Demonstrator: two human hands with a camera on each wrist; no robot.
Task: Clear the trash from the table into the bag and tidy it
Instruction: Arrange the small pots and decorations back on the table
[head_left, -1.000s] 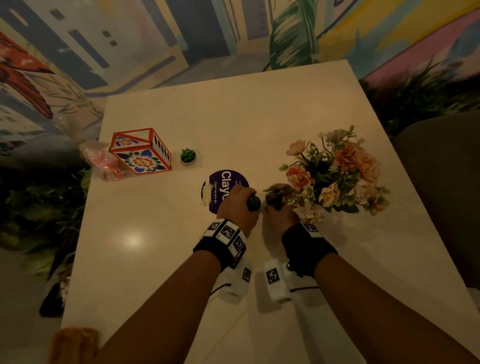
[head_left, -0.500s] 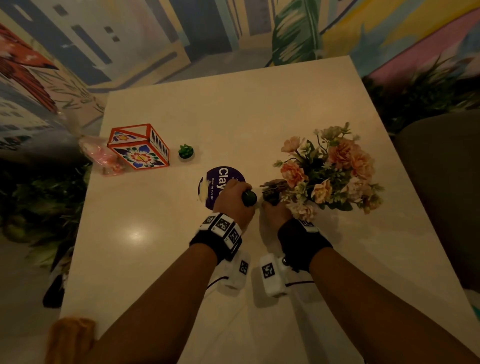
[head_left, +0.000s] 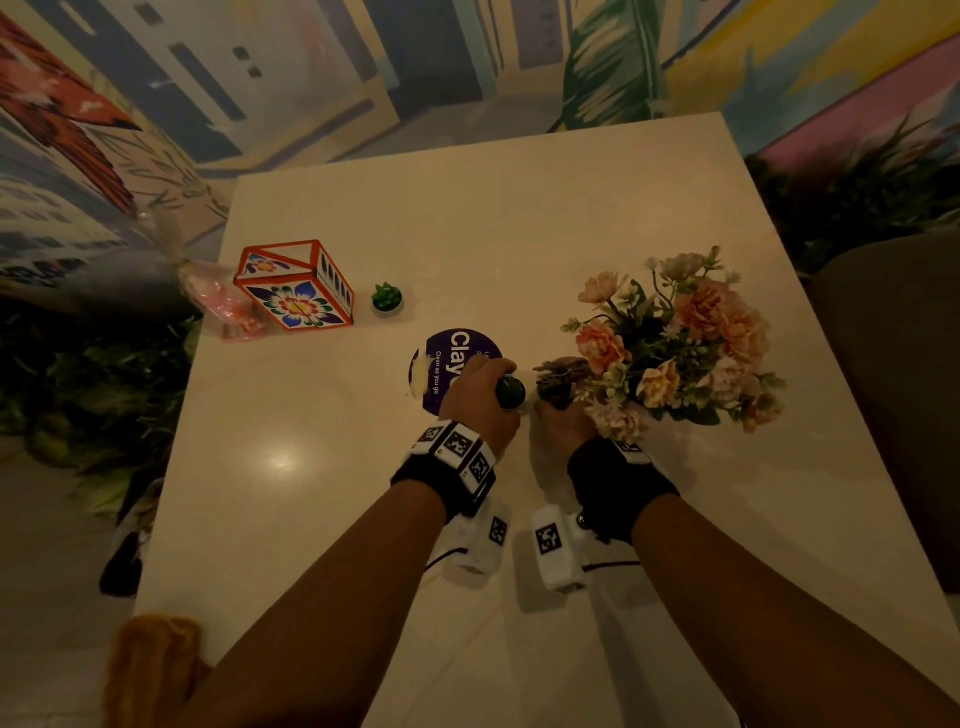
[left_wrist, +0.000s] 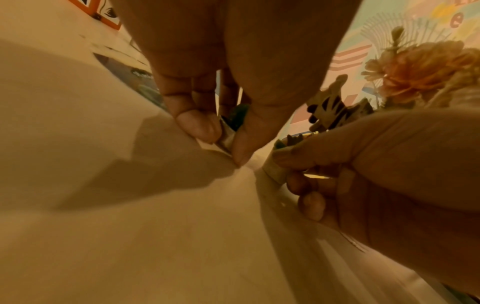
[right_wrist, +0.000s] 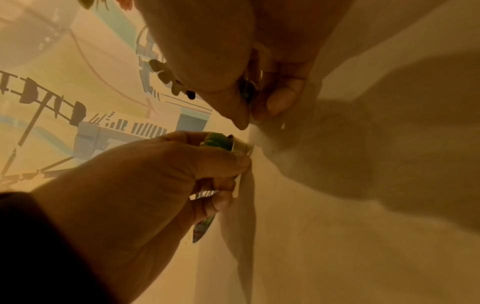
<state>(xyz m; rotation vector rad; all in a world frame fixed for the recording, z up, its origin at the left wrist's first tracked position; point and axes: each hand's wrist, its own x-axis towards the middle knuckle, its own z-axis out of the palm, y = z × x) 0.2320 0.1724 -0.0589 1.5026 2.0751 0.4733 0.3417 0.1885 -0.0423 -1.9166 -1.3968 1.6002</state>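
Observation:
My left hand (head_left: 485, 392) grips a tiny white pot with a green succulent (head_left: 510, 391), standing on the table (head_left: 519, 218) at the edge of a purple round "Clay" sticker (head_left: 441, 364). In the left wrist view the thumb and fingers (left_wrist: 200, 125) pinch the pot's rim (left_wrist: 228, 137). Just to its right, my right hand (head_left: 561, 415) holds a second tiny pot with a brownish plant (head_left: 558, 375). That plant (left_wrist: 332, 111) rises above the right hand's curled fingers. A crumpled pink plastic bag (head_left: 218, 296) lies at the table's left edge.
A bunch of peach flowers (head_left: 675, 338) stands right beside my right hand. A patterned orange-edged box (head_left: 296, 286) and a third small green succulent (head_left: 387, 298) sit at the left. Plants line both sides of the table, and a dark seat (head_left: 893, 364) is at right.
Both hands keep their hold on the two small pots in nearly the same spot. Only the head view has shifted slightly.

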